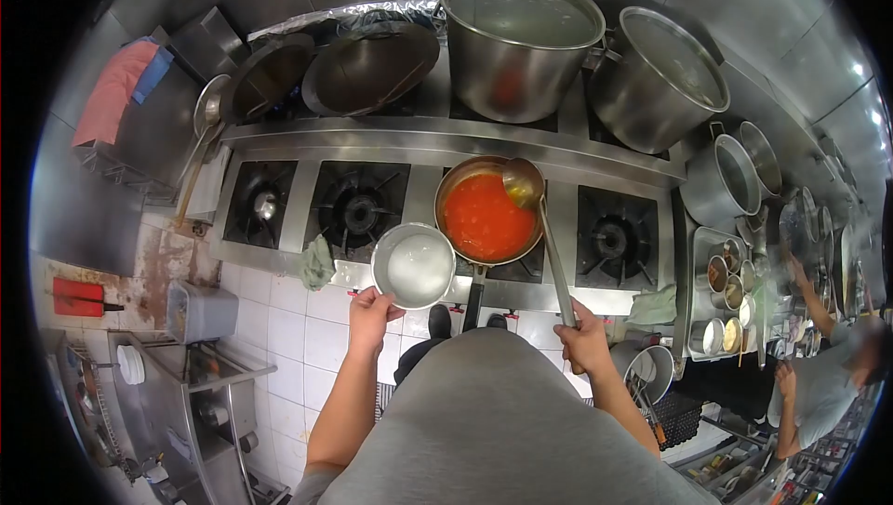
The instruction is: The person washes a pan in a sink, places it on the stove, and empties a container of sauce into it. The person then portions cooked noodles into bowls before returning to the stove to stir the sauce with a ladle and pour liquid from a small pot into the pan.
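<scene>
My left hand point(373, 312) is closed on the near rim of a round metal bowl point(414, 268), whose inside looks pale and shiny; I cannot tell whether liquid is in it. The bowl hangs in front of the stove, just left of a frying pan point(474, 265). Orange-red sauce point(486, 219) fills much of that pan, which sits on a burner with its handle toward me. In my right hand point(586, 338) is the long handle of a ladle point(525, 183). The ladle's head is over the pan's far right side, with something yellowish in it.
Gas burners point(361, 211) flank the pan, including a right one point(610, 236). Two woks point(370, 68) and large stockpots point(523, 49) stand on the back shelf. Cloths point(317, 263) hang at the front edge. At right are a tray of containers point(712, 328) and another person point(819, 384).
</scene>
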Tool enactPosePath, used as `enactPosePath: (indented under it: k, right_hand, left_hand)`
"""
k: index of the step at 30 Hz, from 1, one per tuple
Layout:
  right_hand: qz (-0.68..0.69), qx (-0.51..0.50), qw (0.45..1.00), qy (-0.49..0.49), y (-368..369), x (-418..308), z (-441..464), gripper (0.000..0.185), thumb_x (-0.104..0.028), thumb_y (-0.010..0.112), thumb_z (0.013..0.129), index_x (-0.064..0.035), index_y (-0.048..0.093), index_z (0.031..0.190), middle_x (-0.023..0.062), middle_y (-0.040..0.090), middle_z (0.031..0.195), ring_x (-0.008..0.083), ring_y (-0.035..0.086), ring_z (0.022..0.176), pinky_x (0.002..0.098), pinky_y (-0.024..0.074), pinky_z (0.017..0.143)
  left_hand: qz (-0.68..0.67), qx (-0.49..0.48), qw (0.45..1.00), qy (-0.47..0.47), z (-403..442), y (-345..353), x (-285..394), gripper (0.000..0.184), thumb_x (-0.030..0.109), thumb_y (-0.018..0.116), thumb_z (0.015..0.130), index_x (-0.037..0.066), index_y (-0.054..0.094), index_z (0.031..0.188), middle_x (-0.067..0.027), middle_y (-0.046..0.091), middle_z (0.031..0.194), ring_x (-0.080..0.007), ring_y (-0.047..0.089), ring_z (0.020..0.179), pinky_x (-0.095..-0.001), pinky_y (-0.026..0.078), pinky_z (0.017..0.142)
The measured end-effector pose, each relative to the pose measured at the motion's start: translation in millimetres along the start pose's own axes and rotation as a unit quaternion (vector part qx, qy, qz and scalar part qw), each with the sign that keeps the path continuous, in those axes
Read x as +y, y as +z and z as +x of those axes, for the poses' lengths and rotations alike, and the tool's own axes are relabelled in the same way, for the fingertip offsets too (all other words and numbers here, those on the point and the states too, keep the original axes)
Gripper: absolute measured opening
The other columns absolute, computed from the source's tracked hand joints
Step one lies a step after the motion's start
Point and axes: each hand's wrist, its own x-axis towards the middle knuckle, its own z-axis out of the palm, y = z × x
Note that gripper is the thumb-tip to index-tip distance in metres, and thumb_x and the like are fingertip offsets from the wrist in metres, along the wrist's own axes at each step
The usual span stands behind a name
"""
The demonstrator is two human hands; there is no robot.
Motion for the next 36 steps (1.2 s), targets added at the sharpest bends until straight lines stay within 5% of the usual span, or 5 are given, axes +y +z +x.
enactPosePath:
  k: [36]
  right_hand:
    - [0.01,0.002,1.0,-0.001,-4.6,2.3,2.3,0.069,-0.002,0.066,0.083,-0.0077,0.047,0.149,0.0028,0.058,0.067,0.0112,0.053,0.045,0.0286,0.0436,0.041]
  left_hand:
    - [0.018,0.048,0.999,0.002,-3.8,-25.1,1.6,0.009,0.006,0.06,0.093,0.001,0.064,0.087,-0.008,0.07,0.081,-0.0142,0.069,0.07,-0.0291,0.061,0.067]
